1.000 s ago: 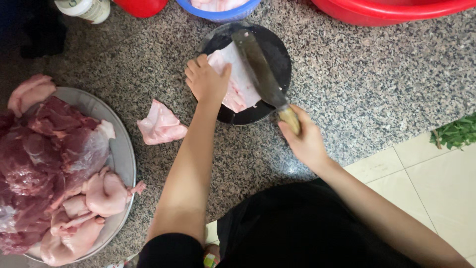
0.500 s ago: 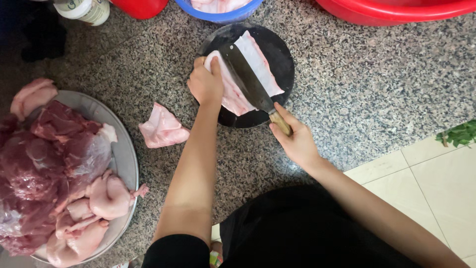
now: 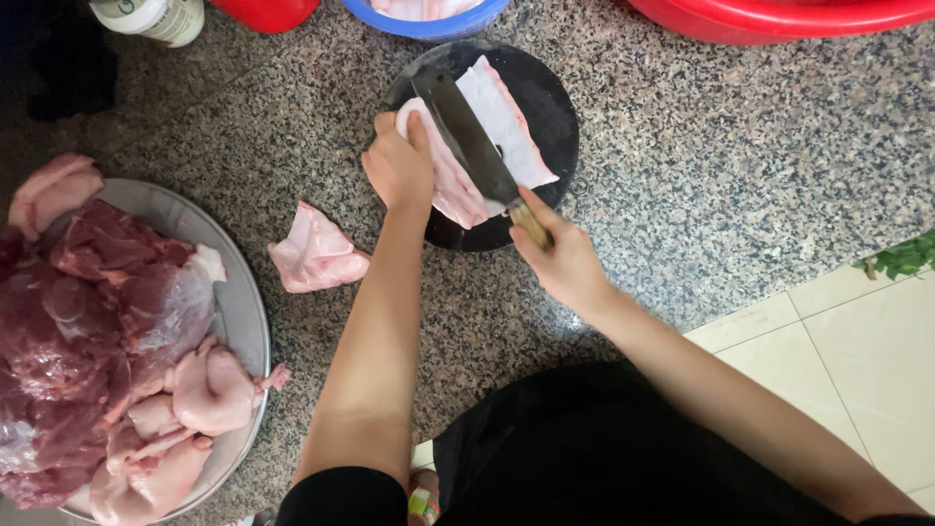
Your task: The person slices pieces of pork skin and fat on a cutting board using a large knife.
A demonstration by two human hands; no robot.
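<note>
A slab of pale pork fat (image 3: 487, 146) lies on a round dark board (image 3: 555, 127), just ahead of both hands. The slab is whitish-pink, smooth and glossy, and it shows as two parts: a long, clean-edged white strip on the far side of the blade, and a pinker, thicker piece on the near side.

The left hand (image 3: 397, 168) rests curled on the pinker piece, fingers bent together and pressing it down at its left edge. The right hand (image 3: 565, 261) is clamped around the wooden handle of a cleaver (image 3: 467, 136), whose broad dark blade runs slantwise away from the hand, across the slab between the two parts and close beside the left hand's fingers.

To the left of the left forearm a loose pink scrap (image 3: 317, 253) lies on the speckled granite floor (image 3: 701, 185). Farther left, a metal tray (image 3: 239, 302) is heaped with dark red meat and pale cuts. Beyond the board stand a blue bowl (image 3: 429, 19) and a red basin (image 3: 779, 15).
</note>
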